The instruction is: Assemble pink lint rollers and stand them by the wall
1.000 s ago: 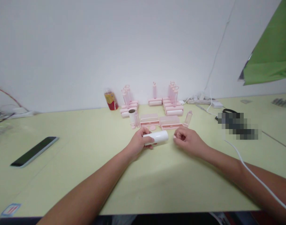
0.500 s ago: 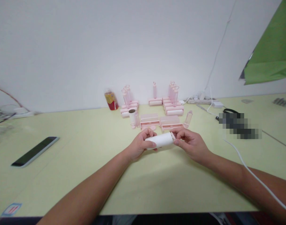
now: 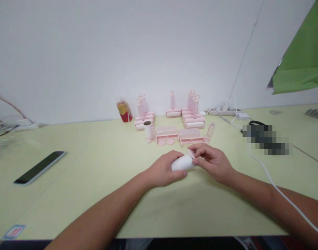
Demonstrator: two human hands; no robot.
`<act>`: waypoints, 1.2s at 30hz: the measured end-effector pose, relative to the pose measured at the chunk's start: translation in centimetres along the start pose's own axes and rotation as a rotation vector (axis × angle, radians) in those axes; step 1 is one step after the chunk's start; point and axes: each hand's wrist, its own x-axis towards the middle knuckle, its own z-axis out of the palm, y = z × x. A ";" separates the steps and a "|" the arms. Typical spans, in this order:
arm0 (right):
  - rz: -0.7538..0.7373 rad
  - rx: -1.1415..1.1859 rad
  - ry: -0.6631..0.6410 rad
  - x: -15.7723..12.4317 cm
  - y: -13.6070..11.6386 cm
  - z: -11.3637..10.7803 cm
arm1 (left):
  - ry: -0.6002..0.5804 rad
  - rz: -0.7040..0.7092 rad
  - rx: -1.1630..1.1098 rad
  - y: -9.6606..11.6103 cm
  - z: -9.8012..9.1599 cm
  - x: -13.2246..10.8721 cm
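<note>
A white lint roller refill [image 3: 182, 163] lies sideways between my hands, just above the table or resting on it; I cannot tell which. My left hand [image 3: 165, 169] is wrapped round its left end. At the right end, my right hand [image 3: 209, 160] pinches a small pale pink end cap [image 3: 191, 153] against the roll. Beyond my hands are two pink roller cases [image 3: 166, 131] with clear covers and small round pink pieces [image 3: 170, 141]. A second white roll [image 3: 147, 130] stands upright beside a clear pink handle [image 3: 153, 133], and another handle [image 3: 210, 132] leans at the right.
Assembled pink lint rollers [image 3: 194, 123] stand in groups near the wall, beside a red and yellow packet [image 3: 124, 110]. A phone [image 3: 40, 167] lies at left. A power strip [image 3: 224, 111] and a white cable [image 3: 273, 185] are at right, near a blurred dark object [image 3: 268, 139].
My left hand has shifted right along the roll and now covers its left end from above. My right hand keeps its pinch on the end cap.
</note>
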 end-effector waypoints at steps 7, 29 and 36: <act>-0.042 -0.033 0.009 -0.2 0.2 -0.2 | 0.038 -0.052 0.020 -0.3 -0.1 0.0; -0.091 -0.072 -0.056 -0.2 0.2 -0.3 | -0.043 -0.086 -0.017 -0.1 -0.1 -0.1; -0.129 -0.087 -0.004 -0.1 0.0 -0.2 | 0.002 -0.132 -0.139 -0.5 0.0 0.0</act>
